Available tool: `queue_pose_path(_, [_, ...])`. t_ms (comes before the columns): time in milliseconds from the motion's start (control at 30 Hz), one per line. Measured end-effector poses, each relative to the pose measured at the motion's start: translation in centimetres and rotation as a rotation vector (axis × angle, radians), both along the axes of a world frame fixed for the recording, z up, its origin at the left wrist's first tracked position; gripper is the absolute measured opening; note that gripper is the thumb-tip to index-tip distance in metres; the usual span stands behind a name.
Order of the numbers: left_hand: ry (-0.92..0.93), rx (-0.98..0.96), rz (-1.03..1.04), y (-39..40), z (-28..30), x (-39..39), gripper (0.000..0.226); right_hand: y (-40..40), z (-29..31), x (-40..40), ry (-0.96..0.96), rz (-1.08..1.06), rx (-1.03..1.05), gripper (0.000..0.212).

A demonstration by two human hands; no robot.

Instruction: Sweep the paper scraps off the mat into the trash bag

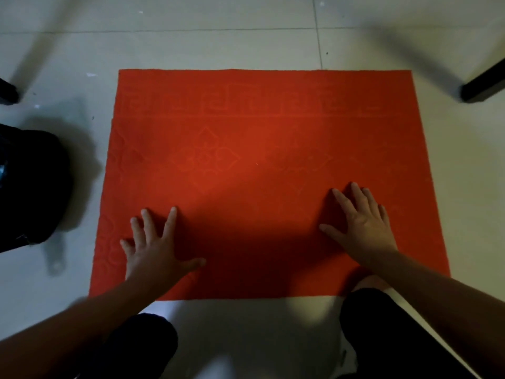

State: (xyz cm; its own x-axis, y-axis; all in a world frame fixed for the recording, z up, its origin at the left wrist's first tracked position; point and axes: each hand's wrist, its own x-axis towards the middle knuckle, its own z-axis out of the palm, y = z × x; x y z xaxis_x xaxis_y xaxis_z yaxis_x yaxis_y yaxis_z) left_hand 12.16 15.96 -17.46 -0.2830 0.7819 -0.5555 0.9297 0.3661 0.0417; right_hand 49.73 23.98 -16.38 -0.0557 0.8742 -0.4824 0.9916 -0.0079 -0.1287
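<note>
A red mat (262, 138) with an embossed pattern lies flat on the tiled floor. My left hand (155, 247) rests palm-down on its near left part, fingers spread and straight. On the near right part my right hand (360, 222) lies flat the same way. A black trash bag (30, 187) sits on the floor just left of the mat. One tiny pale speck (257, 163) shows near the mat's middle. A few small white scraps (91, 74) lie on the floor beyond the mat's far left corner.
Dark furniture legs stand at the far right (483, 86) and far left (8, 91). My knees in dark trousers (369, 315) are at the mat's near edge. Pale floor tiles (218, 47) surround the mat.
</note>
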Motion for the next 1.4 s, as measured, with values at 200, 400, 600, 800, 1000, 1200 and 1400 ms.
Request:
queue_pose_path(200, [-0.008,-0.097,0.166,-0.4,0.9,2.4,0.14,-2.3,0.7,2.8,-0.014,-0.278,-0.12,0.113])
queue_pose_path(400, [-0.032,-0.111,0.212,-1.1,0.6,3.4,0.144,-4.0,1.2,4.3,-0.087,-0.446,-0.197,0.136])
queue_pose_path(600, [-0.032,-0.131,0.183,-0.8,0.9,3.2,0.144,-2.9,1.3,4.0,-0.16,-0.392,-0.284,0.138])
queue_pose_path(800, [-0.028,-0.134,0.169,-0.8,0.9,3.1,0.145,-3.1,1.3,4.0,-0.167,-0.366,-0.266,0.137])
queue_pose_path(1000, [-0.042,-0.121,0.17,-1.1,0.8,3.0,0.144,-4.2,1.5,4.3,-0.169,-0.366,-0.255,0.134])
queue_pose_path(1200, [-0.051,-0.119,0.194,-1.1,1.0,3.2,0.144,-3.9,1.6,3.9,-0.133,-0.442,-0.213,0.131])
queue_pose_path(1400, [-0.101,-0.084,0.225,-0.5,1.9,3.2,0.139,-2.6,1.8,1.0,-0.036,-0.307,0.02,0.102])
